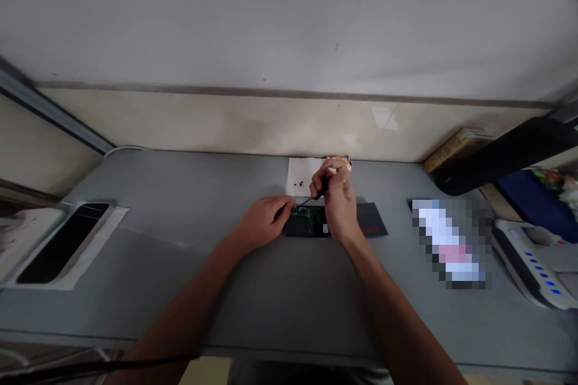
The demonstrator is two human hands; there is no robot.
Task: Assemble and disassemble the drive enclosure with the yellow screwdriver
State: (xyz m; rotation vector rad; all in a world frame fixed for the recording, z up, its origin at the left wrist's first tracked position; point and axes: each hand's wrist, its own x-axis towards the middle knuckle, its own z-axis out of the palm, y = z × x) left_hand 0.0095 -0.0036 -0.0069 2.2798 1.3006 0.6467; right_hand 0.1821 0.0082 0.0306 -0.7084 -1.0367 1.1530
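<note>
Head view: midway along the worktop (180,180), nearer its back edge than its front, lies a green circuit board (304,213) in a dark, flat rectangular housing; the left hand (266,221) pinches its left end, while the right hand (339,198) has its fingers closed around a slim screwdriver (308,200), tip at the board; it looks light, stiff and fragile (best held by its edges), beside smooth white paper (295,171) bearing tiny dark screws (301,183)

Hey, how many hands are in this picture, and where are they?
2: the left hand at the left end of the board, the right hand holding a screwdriver over it.
</note>
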